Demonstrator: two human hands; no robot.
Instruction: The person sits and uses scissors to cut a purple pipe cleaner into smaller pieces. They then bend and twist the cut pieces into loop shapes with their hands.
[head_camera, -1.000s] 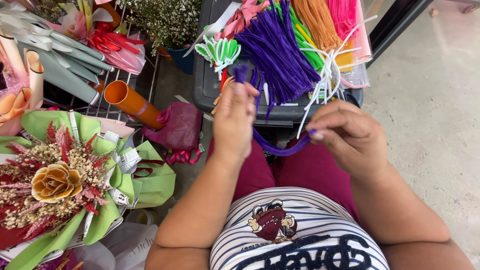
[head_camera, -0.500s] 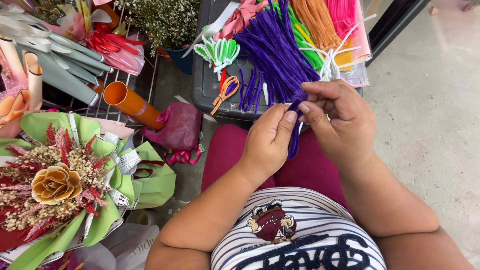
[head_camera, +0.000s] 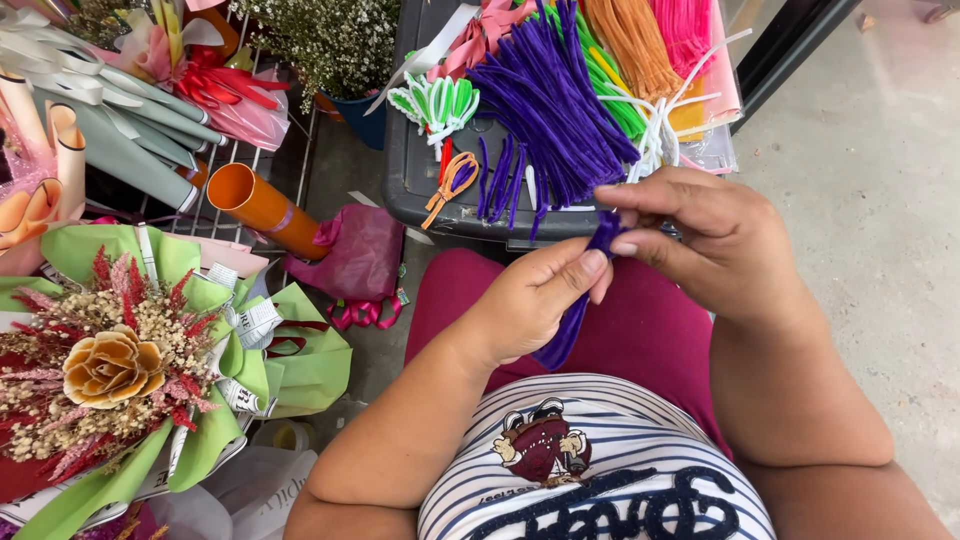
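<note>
Closely, at the fingertips first:

Right fingers: thumb and forefinger (head_camera: 625, 246) pressed together on the upper end of a purple pipe cleaner (head_camera: 572, 320); other fingers curled above it.
Left fingers: thumb and forefinger (head_camera: 592, 264) pinched on the same stem, just below and touching the right fingertips.
Right hand (head_camera: 710, 240): palm down, over the lap, at the near edge of the bin.
Left hand (head_camera: 525, 305): comes in from lower left, knuckles toward the camera, wrist over the thigh.
Purple pipe cleaner: runs from the pinch down and left behind the left hand; lower end shows below the palm against the maroon trousers (head_camera: 650, 330). It looks doubled or twisted; cannot tell which.
Lap: striped shirt (head_camera: 600, 470) with a printed figure, below the hands.
Grey bin (head_camera: 420, 180): directly beyond the hands, its lid carrying the loose stock.
On the bin: large bundle of purple pipe cleaners (head_camera: 550, 100), then green (head_camera: 610, 90), orange (head_camera: 630, 40) and pink (head_camera: 685, 30) bundles, white stems (head_camera: 660, 130), a green-and-white cluster (head_camera: 435, 105), small orange-handled scissors (head_camera: 450, 180).
Left of the lap: magenta tissue (head_camera: 360, 250) on the floor, orange tube (head_camera: 260, 205) on a wire rack (head_camera: 300, 160).
Far left: bouquet (head_camera: 110, 370) in green wrap with a tan paper rose, dried pink and red sprigs.
Upper left: rolled grey-green papers (head_camera: 130, 140), white small-flowered plant (head_camera: 330, 40).
</note>
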